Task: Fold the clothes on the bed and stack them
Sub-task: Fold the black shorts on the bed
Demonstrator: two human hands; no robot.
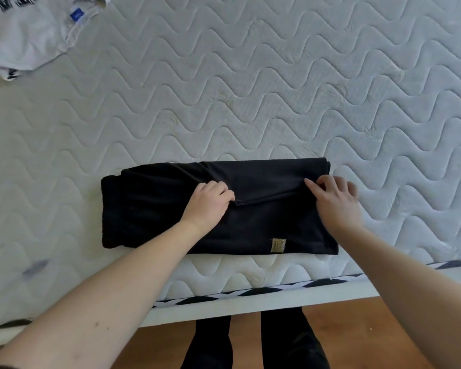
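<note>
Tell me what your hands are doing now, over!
Left hand pinching a fold of the black garment. Right hand at its right end. White garment waiting, far left. Nothing in the way.

There is one view only, taken from the person's head. It looks steeply down and forward over the near edge of the bed [250, 107], close enough that both forearms reach in from the bottom corners. The wide lens bends the mattress edge into a slant that rises to the right. The quilted mattress top fills most of the picture. Along the bottom lies a strip of wooden floor [357, 328], with the person's own legs [256, 342] seen straight below the camera.
</note>
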